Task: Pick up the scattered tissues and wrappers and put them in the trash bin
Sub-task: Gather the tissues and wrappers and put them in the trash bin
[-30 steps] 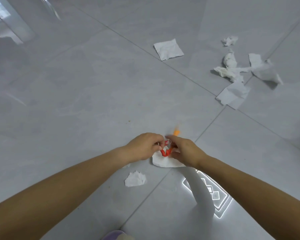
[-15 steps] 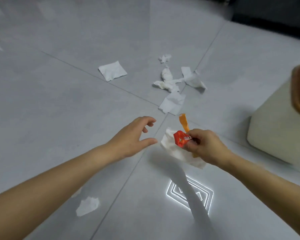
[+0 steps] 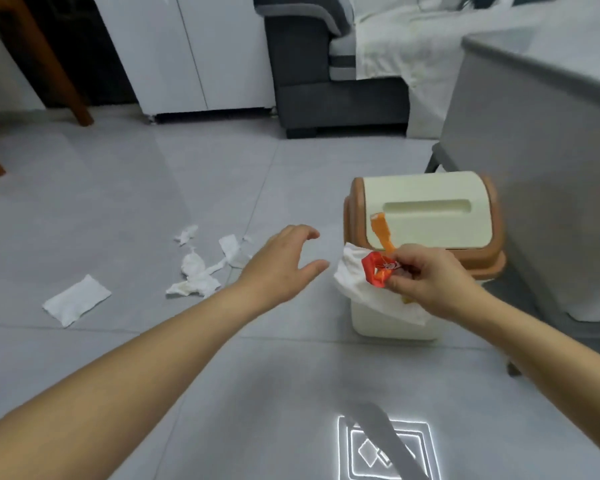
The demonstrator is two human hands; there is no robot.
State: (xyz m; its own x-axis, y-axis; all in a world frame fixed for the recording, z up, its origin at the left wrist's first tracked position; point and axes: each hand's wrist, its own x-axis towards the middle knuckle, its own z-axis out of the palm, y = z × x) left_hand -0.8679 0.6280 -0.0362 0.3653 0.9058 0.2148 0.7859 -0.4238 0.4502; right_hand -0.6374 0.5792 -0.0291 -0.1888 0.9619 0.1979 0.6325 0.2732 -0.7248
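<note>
Sofa [image 3: 326, 98], cabinet [image 3: 201, 53] beyond lidded trash bin [image 3: 430, 235].

Soft, even indoor light lit the grey tiled floor [image 3: 118, 188], which shone faintly. A square white glare [image 3: 364, 452] marked the near tiles, crossed by a dark shadow band. Weak shadows lay under the left forearm [image 3: 136, 368] and beside the trash bin [image 3: 426, 216]. The white tissue [image 3: 357, 282] pinched in the right hand [image 3: 426, 282] looked washed out. The far cabinet [image 3: 201, 53] leaned with wide-angle distortion; the whole frame was slightly soft.
</note>
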